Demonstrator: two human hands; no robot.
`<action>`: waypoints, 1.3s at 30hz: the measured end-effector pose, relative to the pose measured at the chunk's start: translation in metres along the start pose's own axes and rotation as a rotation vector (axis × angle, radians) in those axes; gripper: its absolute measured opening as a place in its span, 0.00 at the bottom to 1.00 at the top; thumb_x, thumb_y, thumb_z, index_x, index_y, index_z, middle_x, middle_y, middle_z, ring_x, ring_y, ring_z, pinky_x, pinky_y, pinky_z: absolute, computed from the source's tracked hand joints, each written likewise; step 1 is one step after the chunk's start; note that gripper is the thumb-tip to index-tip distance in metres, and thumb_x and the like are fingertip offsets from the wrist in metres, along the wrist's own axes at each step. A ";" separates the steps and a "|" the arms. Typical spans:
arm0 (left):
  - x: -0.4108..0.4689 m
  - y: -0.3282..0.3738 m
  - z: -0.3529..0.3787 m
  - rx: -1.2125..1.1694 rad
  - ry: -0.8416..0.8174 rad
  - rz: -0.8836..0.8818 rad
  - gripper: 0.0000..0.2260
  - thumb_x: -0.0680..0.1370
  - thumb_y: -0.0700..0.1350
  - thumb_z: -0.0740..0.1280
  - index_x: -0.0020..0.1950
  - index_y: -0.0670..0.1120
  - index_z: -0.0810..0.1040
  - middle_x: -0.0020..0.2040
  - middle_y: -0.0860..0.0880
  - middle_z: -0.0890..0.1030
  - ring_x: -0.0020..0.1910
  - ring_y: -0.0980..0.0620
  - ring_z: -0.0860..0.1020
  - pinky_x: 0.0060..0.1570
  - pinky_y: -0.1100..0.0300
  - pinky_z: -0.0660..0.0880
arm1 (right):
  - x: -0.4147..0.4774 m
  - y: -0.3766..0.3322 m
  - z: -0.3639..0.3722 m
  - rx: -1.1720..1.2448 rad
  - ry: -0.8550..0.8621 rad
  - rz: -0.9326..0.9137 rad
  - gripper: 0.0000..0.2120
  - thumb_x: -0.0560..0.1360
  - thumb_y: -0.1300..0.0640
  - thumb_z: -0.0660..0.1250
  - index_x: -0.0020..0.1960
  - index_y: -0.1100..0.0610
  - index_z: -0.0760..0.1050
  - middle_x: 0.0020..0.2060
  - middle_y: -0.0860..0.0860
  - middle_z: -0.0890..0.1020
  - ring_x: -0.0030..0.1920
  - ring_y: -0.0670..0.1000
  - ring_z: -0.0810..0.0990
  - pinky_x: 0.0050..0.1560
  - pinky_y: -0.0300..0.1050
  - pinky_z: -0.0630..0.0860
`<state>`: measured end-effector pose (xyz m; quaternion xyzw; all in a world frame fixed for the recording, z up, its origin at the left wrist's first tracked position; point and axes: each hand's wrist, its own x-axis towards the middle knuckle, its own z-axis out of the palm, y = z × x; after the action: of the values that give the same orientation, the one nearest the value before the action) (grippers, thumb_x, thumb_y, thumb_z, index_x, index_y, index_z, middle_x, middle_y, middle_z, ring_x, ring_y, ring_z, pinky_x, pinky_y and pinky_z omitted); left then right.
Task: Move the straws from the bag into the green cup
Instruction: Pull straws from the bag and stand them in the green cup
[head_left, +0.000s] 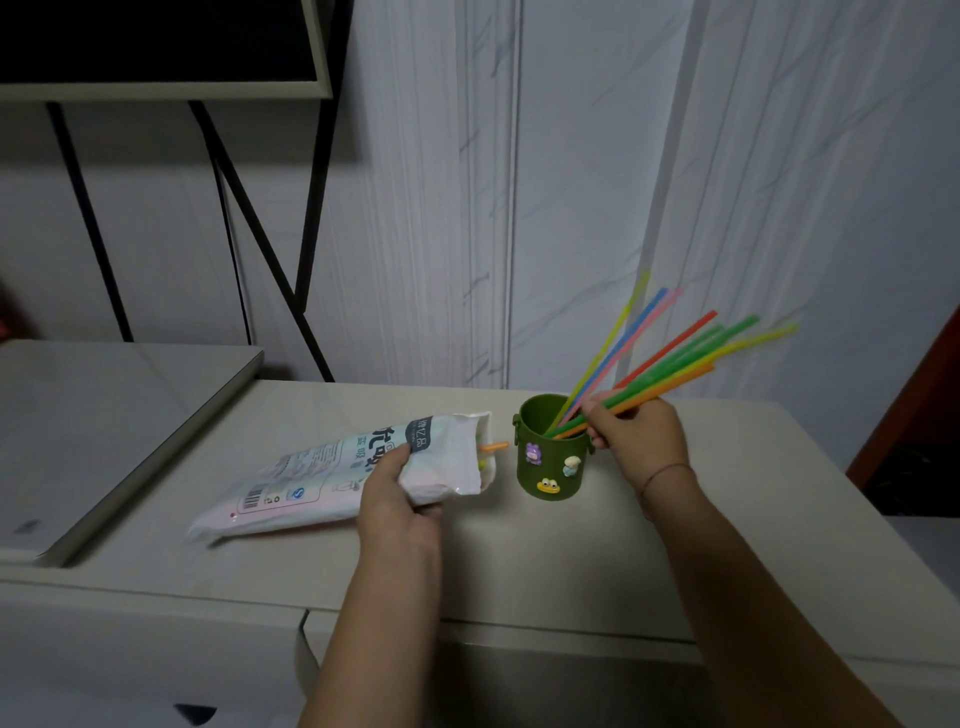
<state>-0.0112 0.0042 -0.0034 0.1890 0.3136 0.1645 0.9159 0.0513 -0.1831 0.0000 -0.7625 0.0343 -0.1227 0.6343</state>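
Note:
A green cup (551, 465) with small cartoon charms stands on the pale table (519, 561). Several coloured straws (670, 358) lean out of it up and to the right. My right hand (636, 441) grips a bunch of these straws just right of the cup's rim, with their lower ends inside the cup. A white plastic bag (332, 467) lies on its side to the left, its open mouth facing the cup. My left hand (400, 506) holds the bag near its mouth. An orange straw tip (493, 446) pokes out of the bag.
A raised grey slab (104, 421) sits at the left on the table. Behind it stands a black metal frame (260, 234) holding a dark panel (156, 41). A white marbled wall (623, 182) closes the back. The table's front edge (519, 629) runs near my forearms.

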 end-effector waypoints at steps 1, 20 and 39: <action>0.000 -0.001 0.000 -0.001 0.002 0.000 0.15 0.75 0.34 0.66 0.58 0.48 0.72 0.41 0.50 0.79 0.37 0.54 0.77 0.20 0.66 0.75 | 0.001 0.003 0.003 0.010 -0.011 0.010 0.07 0.72 0.60 0.69 0.48 0.64 0.80 0.31 0.54 0.80 0.33 0.51 0.79 0.43 0.47 0.79; -0.011 -0.020 0.002 0.074 -0.018 -0.051 0.16 0.73 0.33 0.68 0.57 0.47 0.73 0.44 0.49 0.81 0.39 0.52 0.79 0.31 0.60 0.79 | 0.004 0.009 0.002 0.049 0.102 -0.019 0.10 0.76 0.56 0.65 0.37 0.58 0.76 0.28 0.54 0.79 0.27 0.50 0.77 0.36 0.41 0.77; -0.025 -0.035 0.005 0.032 -0.099 -0.066 0.21 0.72 0.32 0.69 0.63 0.46 0.72 0.56 0.45 0.81 0.44 0.50 0.81 0.38 0.48 0.80 | 0.007 0.002 -0.026 0.339 0.160 0.059 0.10 0.77 0.57 0.64 0.53 0.63 0.74 0.31 0.54 0.75 0.23 0.42 0.72 0.22 0.33 0.69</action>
<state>-0.0203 -0.0383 -0.0023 0.2012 0.2764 0.1196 0.9321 0.0521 -0.2098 0.0036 -0.6313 0.0856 -0.1683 0.7522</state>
